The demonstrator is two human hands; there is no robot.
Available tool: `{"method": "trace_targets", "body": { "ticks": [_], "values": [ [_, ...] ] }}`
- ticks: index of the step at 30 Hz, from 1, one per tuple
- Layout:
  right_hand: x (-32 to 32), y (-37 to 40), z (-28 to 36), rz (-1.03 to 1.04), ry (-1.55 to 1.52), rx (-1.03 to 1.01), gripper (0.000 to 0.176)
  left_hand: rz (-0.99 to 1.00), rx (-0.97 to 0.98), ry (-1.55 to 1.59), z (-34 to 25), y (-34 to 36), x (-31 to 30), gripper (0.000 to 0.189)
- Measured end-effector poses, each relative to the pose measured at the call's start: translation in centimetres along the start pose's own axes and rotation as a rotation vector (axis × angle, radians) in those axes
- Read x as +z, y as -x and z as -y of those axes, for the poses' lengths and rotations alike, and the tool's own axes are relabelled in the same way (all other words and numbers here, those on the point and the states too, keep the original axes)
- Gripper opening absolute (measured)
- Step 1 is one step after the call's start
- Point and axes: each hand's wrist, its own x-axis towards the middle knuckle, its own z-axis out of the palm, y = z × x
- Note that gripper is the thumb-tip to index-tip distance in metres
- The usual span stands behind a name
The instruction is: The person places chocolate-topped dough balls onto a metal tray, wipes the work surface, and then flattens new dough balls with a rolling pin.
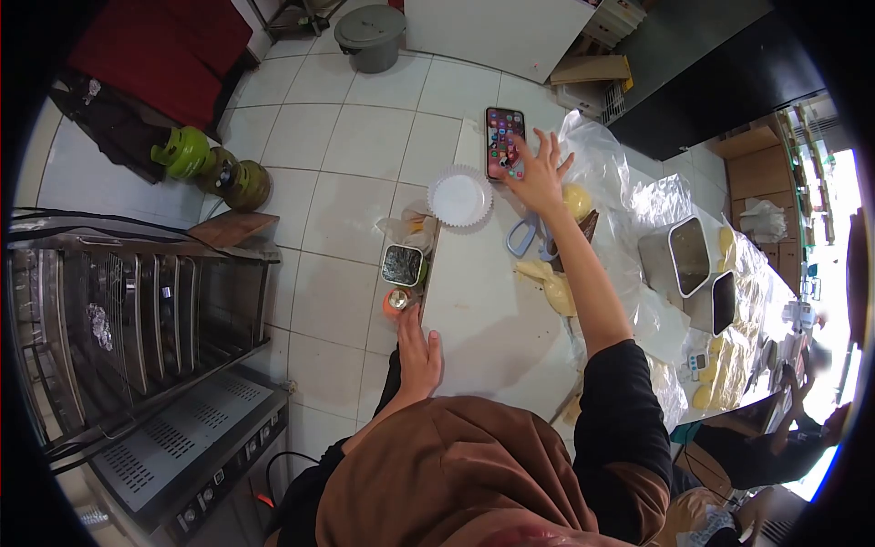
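Observation:
A smartphone [504, 137] with a lit screen full of app icons lies near the far end of the white table [474, 310]. My right hand [540, 173] reaches over its lower right corner, fingers spread, with a fingertip at or just above the screen. Left of that hand is a white fluted paper cup [460, 197]. Scissors with blue-grey handles [522, 235] lie below it, beside piping bags of yellow filling [551, 284]. My left hand [419, 354] rests at the table's left edge, fingers extended and holding nothing. Its fingertips are close to an orange container with a silvery top [397, 302].
A square tin [402, 264] stands left of the table edge. Clear plastic sheeting [597, 164] and two metal loaf tins [674, 255] lie to the right. An oven rack [137, 310] and gas cylinders [210, 169] stand left. Another person [775, 456] is at lower right.

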Motion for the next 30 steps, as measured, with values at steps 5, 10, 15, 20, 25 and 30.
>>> {"method": "trace_targets", "body": {
  "ticks": [5,10,15,20,25,30],
  "values": [
    [-1.6,0.0,-1.0,-0.159,-0.181,0.063,0.046,0.000,0.023,-0.047,0.2,0.1,0.0,0.053],
    [-3.0,1.1,-2.0,-0.210,-0.236,0.090,0.033,-0.004,0.005,-0.016,-0.4,-0.1,0.0,0.052],
    [-4.8,2.1,-2.2,-0.233,-0.303,0.071,0.019,0.018,-0.033,-0.034,-1.0,-0.3,-0.3,0.053],
    [-7.6,6.0,0.7,-0.266,-0.406,0.065,0.010,0.021,-0.058,-0.029,-1.3,-0.4,-0.3,0.053],
    [-5.9,15.2,5.0,-0.140,-0.745,0.122,0.019,0.029,-0.071,-0.034,-1.5,-0.5,-0.3,0.052],
    [-2.7,22.4,8.1,0.056,-0.943,0.121,0.018,0.029,-0.076,-0.019,-1.3,-0.5,-0.3,0.051]
  ]
}}
